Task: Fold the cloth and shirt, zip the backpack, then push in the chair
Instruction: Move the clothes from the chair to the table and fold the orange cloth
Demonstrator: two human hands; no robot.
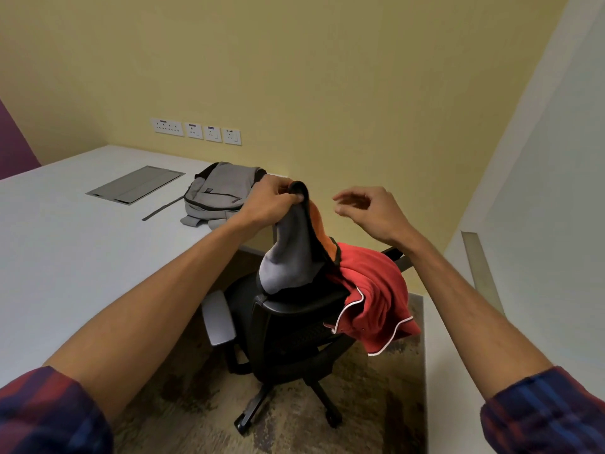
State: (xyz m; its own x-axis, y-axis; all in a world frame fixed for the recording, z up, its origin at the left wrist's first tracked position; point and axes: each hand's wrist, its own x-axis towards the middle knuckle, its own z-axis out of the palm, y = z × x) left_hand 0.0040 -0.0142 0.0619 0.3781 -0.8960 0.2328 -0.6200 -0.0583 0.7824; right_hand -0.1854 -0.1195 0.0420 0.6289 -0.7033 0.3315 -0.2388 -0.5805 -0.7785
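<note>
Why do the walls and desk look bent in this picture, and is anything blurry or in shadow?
Head view: the wide-angle lens bows the desk edges and wall lines, and stretches the forearms near the frame's bottom. Lighting is dim and warm, without glare. The right hand fingertips look slightly blurred. The chair base and carpet beneath lie in shadow.

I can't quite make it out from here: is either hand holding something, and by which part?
The left hand pinches the grey-and-orange cloth by its top edge, lifting it above the chair. The right hand holds nothing.
</note>
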